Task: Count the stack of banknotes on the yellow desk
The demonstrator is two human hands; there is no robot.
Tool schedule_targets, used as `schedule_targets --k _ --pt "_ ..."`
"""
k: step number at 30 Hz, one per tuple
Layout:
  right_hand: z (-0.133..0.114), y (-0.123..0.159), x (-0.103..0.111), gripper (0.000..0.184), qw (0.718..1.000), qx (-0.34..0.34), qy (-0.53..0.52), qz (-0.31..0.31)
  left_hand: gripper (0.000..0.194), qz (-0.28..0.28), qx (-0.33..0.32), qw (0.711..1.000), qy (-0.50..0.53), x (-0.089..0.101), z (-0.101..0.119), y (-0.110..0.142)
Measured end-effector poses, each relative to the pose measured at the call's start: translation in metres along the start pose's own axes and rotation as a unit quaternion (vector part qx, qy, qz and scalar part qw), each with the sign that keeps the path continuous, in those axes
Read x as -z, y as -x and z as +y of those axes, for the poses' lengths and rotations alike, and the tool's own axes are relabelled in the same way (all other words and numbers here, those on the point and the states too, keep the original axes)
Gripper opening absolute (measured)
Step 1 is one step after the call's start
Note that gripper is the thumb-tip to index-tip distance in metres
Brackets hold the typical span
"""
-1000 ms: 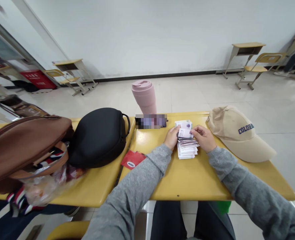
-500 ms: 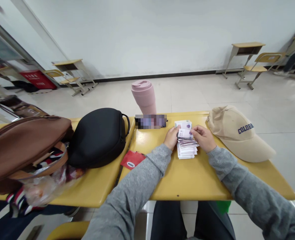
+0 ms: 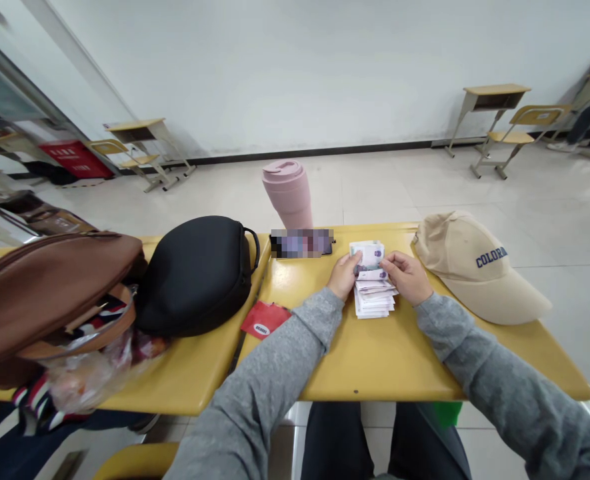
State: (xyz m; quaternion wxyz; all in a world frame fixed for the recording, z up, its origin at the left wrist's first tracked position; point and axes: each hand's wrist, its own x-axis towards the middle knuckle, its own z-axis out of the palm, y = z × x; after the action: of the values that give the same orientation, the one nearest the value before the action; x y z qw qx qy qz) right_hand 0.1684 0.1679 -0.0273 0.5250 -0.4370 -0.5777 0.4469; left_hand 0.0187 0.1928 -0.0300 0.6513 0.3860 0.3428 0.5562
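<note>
At a yellow desk [image 3: 375,360], a person in grey sleeves works through a stack of small notes [image 3: 373,299] lying mid-desk. The left hand [image 3: 343,275] and right hand [image 3: 407,276] pinch one note [image 3: 372,272] between them above the stack, fingers closed on its ends. A tan cap [image 3: 475,263] lies just right; a pink cup [image 3: 289,193] stands at the far edge, a black case [image 3: 195,273] at left.

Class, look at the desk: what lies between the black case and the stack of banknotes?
In the head view, a small red packet and the left hand's grey sleeve lie between the black case and the banknotes.
</note>
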Motion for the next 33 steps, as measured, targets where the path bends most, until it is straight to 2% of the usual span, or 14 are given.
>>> schedule_targets --k 8,14,18,22,33 --pt "0.000 0.000 0.001 0.033 0.999 0.011 0.031 -0.008 0.037 -0.001 0.017 1.000 0.013 0.000 -0.001 0.000" --pt "0.006 -0.004 0.005 0.035 0.993 0.016 0.106 0.055 0.040 -0.010 0.021 1.000 0.012 0.002 -0.004 -0.003" --pt "0.011 -0.007 0.006 0.035 0.990 -0.005 0.120 0.076 0.038 -0.014 0.023 1.000 0.001 0.004 -0.005 -0.004" --pt "0.013 -0.009 0.006 0.037 0.989 -0.023 0.119 0.080 0.039 -0.026 0.023 0.999 0.006 0.003 -0.005 -0.004" --pt "0.012 -0.008 0.006 0.040 0.992 0.000 0.110 0.064 0.038 -0.019 0.028 0.999 -0.009 0.005 -0.006 -0.005"
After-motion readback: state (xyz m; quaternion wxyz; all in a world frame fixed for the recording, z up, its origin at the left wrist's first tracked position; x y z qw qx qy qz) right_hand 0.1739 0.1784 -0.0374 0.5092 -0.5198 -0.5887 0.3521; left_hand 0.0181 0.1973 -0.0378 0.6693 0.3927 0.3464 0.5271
